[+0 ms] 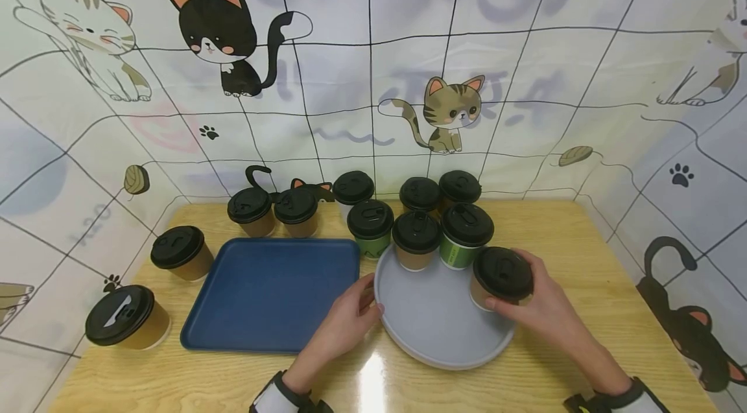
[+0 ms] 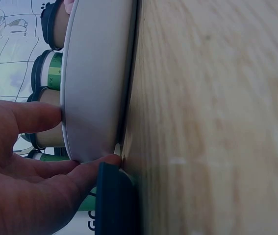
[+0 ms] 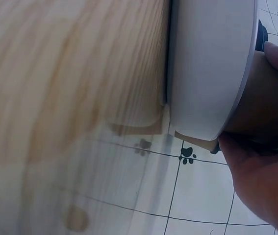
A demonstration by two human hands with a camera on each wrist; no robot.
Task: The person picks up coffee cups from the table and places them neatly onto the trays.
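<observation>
Wooden table (image 1: 607, 270), cup (image 1: 502, 275) lid-up, long axis vertical, right grip (image 1: 544, 306) clasping it, left grip (image 1: 348, 321) pinching gray tray (image 1: 438, 329)

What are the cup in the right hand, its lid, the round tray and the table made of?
Cup: probably paper or card, with a dull tan side.
Lid: likely plastic, black, with molded raised shapes.
Round tray: maybe plastic, smooth matte gray without grain.
Table: wood or wood-look, shiny, with grain lines and a bright patch of glare.
</observation>
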